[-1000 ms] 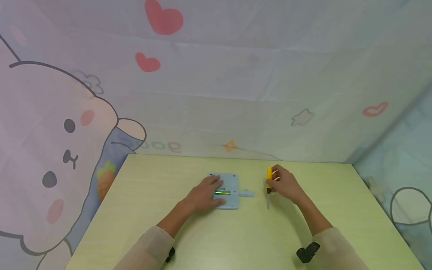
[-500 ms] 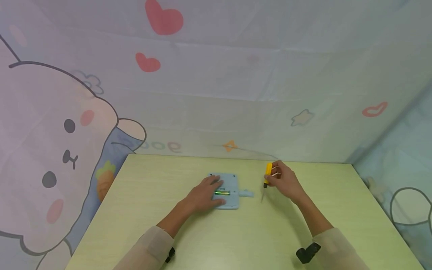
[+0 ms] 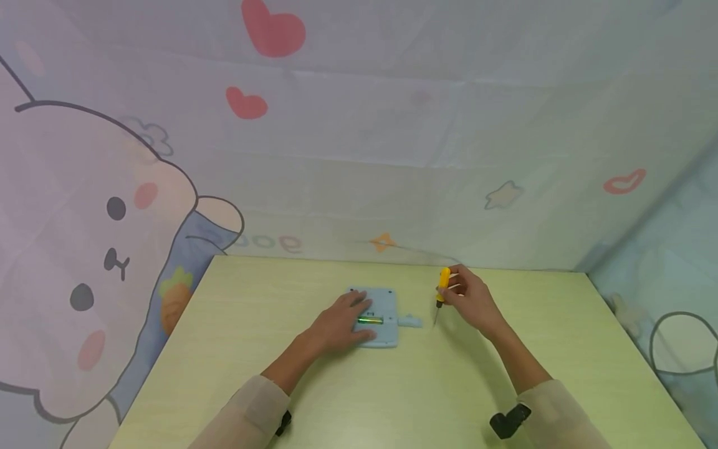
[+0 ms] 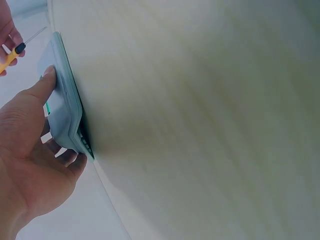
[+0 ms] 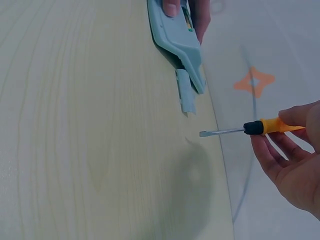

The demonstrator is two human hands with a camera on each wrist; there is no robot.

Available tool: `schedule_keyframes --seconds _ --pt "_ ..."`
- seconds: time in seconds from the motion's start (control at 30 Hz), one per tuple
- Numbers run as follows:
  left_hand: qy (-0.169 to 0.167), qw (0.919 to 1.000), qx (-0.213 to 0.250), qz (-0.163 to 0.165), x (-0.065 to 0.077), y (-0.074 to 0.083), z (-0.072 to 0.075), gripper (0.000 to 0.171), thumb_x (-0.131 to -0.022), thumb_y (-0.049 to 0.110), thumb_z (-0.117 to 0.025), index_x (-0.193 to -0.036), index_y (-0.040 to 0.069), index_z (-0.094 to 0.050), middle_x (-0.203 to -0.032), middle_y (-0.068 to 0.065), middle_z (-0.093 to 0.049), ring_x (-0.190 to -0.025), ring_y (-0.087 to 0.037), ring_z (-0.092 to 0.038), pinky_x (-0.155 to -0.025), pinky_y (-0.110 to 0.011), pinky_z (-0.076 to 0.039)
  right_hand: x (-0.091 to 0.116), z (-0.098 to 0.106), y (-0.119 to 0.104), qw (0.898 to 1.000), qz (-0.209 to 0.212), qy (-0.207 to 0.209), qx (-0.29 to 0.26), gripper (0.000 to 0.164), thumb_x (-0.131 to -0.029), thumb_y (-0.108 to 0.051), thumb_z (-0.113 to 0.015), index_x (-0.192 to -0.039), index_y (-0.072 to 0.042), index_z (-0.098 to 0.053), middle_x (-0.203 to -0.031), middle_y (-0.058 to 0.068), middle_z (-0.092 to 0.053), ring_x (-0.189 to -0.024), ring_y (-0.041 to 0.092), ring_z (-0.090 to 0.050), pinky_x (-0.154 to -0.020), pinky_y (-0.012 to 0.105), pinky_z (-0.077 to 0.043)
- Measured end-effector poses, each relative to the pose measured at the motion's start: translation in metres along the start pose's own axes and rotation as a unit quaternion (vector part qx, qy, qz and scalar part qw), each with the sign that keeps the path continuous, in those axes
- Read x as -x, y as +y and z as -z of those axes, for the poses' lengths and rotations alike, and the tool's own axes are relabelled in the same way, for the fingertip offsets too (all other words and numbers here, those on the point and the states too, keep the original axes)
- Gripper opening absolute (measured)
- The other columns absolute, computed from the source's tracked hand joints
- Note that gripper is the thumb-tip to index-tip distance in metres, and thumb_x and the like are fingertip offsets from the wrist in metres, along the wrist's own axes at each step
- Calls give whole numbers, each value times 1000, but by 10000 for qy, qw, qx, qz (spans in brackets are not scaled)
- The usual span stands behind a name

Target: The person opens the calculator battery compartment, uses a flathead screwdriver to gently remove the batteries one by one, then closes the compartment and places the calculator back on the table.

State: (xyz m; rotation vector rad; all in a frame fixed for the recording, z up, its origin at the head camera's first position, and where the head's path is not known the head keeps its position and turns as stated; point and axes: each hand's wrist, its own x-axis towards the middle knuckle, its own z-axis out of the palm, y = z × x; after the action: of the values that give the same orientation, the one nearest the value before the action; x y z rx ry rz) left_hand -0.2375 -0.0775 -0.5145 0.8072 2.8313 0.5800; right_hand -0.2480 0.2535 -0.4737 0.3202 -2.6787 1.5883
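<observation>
A light blue calculator [image 3: 384, 338] lies face down, its open battery slot showing a green battery [image 3: 371, 320]. My left hand [image 3: 336, 323] holds its left part against the table. In the left wrist view the thumb [image 4: 46, 86] lies on the back, with bent fingers at the end edge. To the right of the calculator lies its small blue battery cover [image 3: 411, 322]. My right hand [image 3: 471, 300] pinches the yellow handle of a flathead screwdriver [image 3: 443, 285]. Its blade [image 5: 222, 132] points down and is apart from the cover.
The pale wooden table [image 3: 314, 399] ends at a printed cloth backdrop [image 3: 359, 174] just behind the hands. Another cloth wall [image 3: 673, 274] stands on the right. Black wrist cameras [image 3: 509, 421] sit near the sleeves.
My right hand has risen slightly toward the back, and the screwdriver has swung from upright to a tilt, its tip now further left and higher. The left hand and calculator stay put.
</observation>
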Motion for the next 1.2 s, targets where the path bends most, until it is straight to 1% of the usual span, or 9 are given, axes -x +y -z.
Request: schedule_keyframes --seconds 0.17,0.33,0.5,0.7,0.8,0.97,1.1,1.2 --pt "18 10000 -25 -13 -1 2 2 77 -101 51 -69 -162 11 -45 -172 -8 -32 -160 -30 -25 -118 -55 -40 0 -1 -1 10000 37 36 65 29 -105 -13 -67 -132 -4 -58 -112 19 -69 -95 30 -71 -86 48 -62" --pt "0 10000 -1 -17 -1 2 1 77 -101 50 -70 -162 11 -45 -171 -9 -32 -160 -31 -25 -118 -55 -40 1 -3 -3 9999 7 63 -87 28 -107 -13 -65 -132 -1 -57 -112 20 -67 -97 31 -71 -87 48 -62" --pt "3 10000 23 -16 0 3 1 76 -101 50 -70 -162 11 -45 -171 -9 -33 -160 -31 -25 -118 -54 -39 1 -4 -4 9995 77 144 -267 31 -106 -11 -67 -131 4 -56 -110 21 -66 -98 33 -72 -84 44 -63" --pt "37 10000 24 -25 -1 3 0 75 -102 49 -69 -161 11 -46 -171 -9 -33 -159 -32 -26 -117 -55 -41 2 -5 -7 9987 66 166 -480 41 -102 -13 -73 -134 5 -53 -111 23 -71 -98 36 -73 -80 36 -64" --pt "6 10000 -9 -24 -1 3 0 75 -102 50 -68 -162 11 -45 -171 -9 -33 -159 -31 -25 -117 -54 -41 2 -7 -9 9982 66 153 -582 45 -102 -13 -74 -136 5 -52 -114 25 -73 -99 38 -73 -79 34 -63" --pt "-29 10000 -34 11 0 1 0 77 -102 51 -68 -163 11 -44 -172 -8 -32 -160 -30 -24 -119 -53 -39 2 -10 -13 9978 199 132 -616 41 -102 -12 -73 -135 4 -54 -118 27 -73 -101 40 -74 -79 32 -63" --pt "-56 9999 -61 64 0 0 0 77 -102 53 -67 -164 13 -43 -173 -6 -30 -161 -28 -23 -119 -52 -39 2 -12 -14 9983 262 154 -499 36 -102 -12 -73 -131 1 -56 -118 24 -75 -100 35 -74 -81 31 -63" --pt "-58 10000 -33 44 0 0 0 77 -102 52 -68 -163 13 -44 -172 -6 -31 -160 -29 -24 -118 -53 -40 2 -14 -15 9986 276 203 -410 34 -102 -13 -74 -129 0 -58 -115 20 -76 -99 32 -75 -83 30 -62"
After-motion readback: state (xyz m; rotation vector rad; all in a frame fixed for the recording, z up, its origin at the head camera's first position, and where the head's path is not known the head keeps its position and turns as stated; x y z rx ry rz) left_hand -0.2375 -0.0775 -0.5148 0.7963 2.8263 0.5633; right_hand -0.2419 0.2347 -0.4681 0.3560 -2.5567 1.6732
